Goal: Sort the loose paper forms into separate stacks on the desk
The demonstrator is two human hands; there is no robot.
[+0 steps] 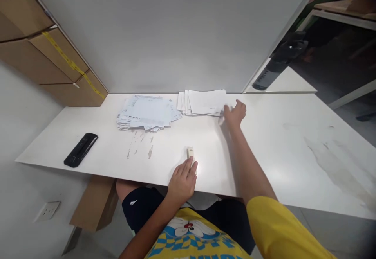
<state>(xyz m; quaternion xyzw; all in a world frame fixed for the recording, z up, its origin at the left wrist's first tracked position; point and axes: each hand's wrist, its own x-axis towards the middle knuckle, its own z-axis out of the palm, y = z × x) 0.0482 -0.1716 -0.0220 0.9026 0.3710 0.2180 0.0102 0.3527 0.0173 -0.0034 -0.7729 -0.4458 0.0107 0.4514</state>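
My left hand (182,178) rests near the table's front edge, its fingers closed over a small, long cream-coloured tool (190,151). Only the far end of that tool shows; the fingers hide the rest, and I cannot make out its kind. At the right end of a stack of white paper slips (205,101) is my right hand (235,113), fingers apart. A whitish blur by its fingertips is too unclear to name. Left of the slips lies a thicker, uneven pile of printed papers (149,111).
A black phone (81,150) lies at the left of the white table (264,145). Cardboard boxes (58,61) are stacked at the back left. A grey panel (164,32) rises behind the papers. At the far right, a dark bottle (272,69) stands beyond the panel's edge.
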